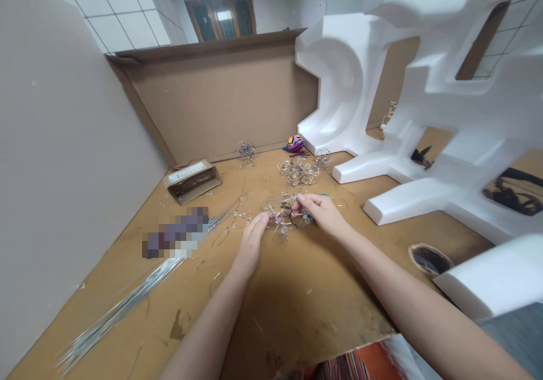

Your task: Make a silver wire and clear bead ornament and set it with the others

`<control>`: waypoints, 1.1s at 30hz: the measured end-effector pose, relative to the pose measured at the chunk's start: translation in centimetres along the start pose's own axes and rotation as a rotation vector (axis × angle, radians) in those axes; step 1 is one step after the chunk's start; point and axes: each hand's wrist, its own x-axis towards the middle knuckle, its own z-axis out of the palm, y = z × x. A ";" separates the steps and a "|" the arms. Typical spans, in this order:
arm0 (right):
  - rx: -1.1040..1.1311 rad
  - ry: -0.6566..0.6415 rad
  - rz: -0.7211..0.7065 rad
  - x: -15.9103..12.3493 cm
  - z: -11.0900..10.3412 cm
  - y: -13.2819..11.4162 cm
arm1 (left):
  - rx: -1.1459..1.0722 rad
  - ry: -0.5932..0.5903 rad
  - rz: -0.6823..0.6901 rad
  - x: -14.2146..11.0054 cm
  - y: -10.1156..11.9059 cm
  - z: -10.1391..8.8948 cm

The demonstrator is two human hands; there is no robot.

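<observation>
Between my hands is a looped wire piece (280, 230), silvery with what look like clear beads. My left hand (253, 234) pinches its left side between thumb and fingers. From the right, my right hand (318, 210) grips it near the top, fingers closed; part of the piece is hidden behind them. Something teal shows just behind the right hand. Loose bent wires (241, 216) lie left of the piece. Farther back sits a cluster of similar wire loops (298, 172).
A bundle of straight wires (139, 289) runs along the left, beside a blurred-out patch. Behind it stands an open cardboard box (193, 183). White foam packaging (399, 199) fills the right side, near a round hole (430, 259). At the back are a wire tangle (246, 150) and a colourful ball (294, 143).
</observation>
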 end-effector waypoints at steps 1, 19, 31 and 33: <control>-0.031 0.023 -0.018 -0.1 0.2 0.0 | 0.030 0.045 0.001 -0.1 -0.1 0.1; -0.306 0.048 -0.330 -2.5 4.1 2.1 | -0.355 0.032 -0.016 -1.8 0.6 3.6; -0.313 0.188 -0.239 -1.8 2.8 1.5 | -0.232 0.142 -0.046 -1.3 0.4 2.5; -0.239 0.234 -0.196 -1.5 2.4 1.7 | -0.207 0.165 -0.045 -1.2 0.6 2.2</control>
